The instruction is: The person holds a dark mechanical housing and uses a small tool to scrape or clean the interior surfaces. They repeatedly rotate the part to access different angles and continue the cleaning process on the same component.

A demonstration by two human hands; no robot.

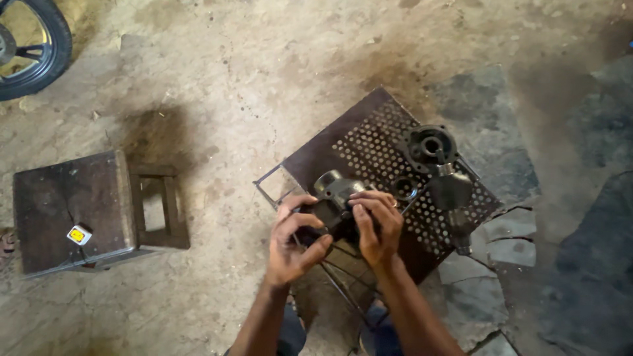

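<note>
Over perforated stand (386,155) edge, both hands (293,240) (377,224) grip, prob., metal housing (334,196)

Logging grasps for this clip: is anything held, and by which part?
Yes. Both hands hold one dark metal part over the perforated metal stand. The left hand wraps its lower left end; the right hand grips its right side, fingers curled over the top.

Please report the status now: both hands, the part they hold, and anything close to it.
Left hand and right hand both grip dark greasy metal housing. Housing held above perforated rusty metal stand. Black round flanged part lies nearby, apart.
</note>
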